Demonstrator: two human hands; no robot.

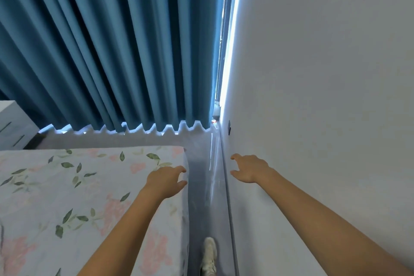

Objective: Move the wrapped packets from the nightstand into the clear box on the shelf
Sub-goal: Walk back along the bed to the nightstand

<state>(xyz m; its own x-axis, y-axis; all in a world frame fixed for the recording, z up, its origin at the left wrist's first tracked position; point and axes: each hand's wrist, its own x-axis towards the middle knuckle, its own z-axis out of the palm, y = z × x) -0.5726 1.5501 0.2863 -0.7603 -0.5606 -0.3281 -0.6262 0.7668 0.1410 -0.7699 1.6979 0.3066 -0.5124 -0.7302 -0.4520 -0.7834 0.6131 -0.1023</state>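
My left hand (167, 178) hovers over the right edge of the bed, fingers loosely curled, holding nothing. My right hand (249, 168) is stretched out in front of the white wall, fingers loosely curled too, with nothing in it. A white piece of furniture with drawers (13, 125), possibly the nightstand, stands at the far left beyond the bed. No wrapped packets, no clear box and no shelf are in view.
A bed with a floral sheet (78, 197) fills the lower left. A narrow grey floor strip (206, 175) runs between the bed and the white wall (324, 74). Blue curtains (112, 51) hang ahead. My white shoe (208, 255) is on the strip.
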